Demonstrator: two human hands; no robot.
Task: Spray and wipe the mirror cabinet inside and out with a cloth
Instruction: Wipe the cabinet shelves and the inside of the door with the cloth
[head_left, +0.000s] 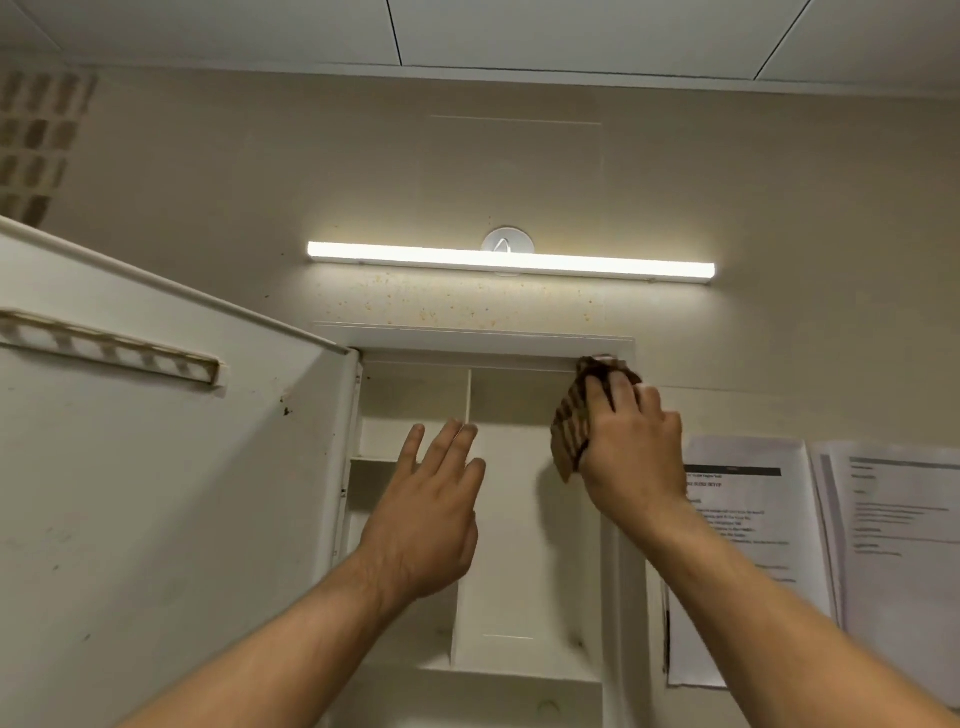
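The white mirror cabinet (475, 338) hangs open on the wall, its inside split by a vertical divider and small shelves. Its door (156, 441) swings out to the left, showing a stained inner face. My right hand (631, 457) grips a brown striped cloth (571, 426) against the cabinet's upper right inner edge. With fingers straight, my left hand (431, 514) is raised in front of the central divider and holds nothing; whether it touches the divider cannot be told. No spray bottle is in view.
A lit white light bar (511, 262) is mounted on the beige wall just above the cabinet, with speckled stains under it. Printed paper sheets (753, 545) hang on the wall to the right. A narrow rail (109, 348) crosses the door's inner face.
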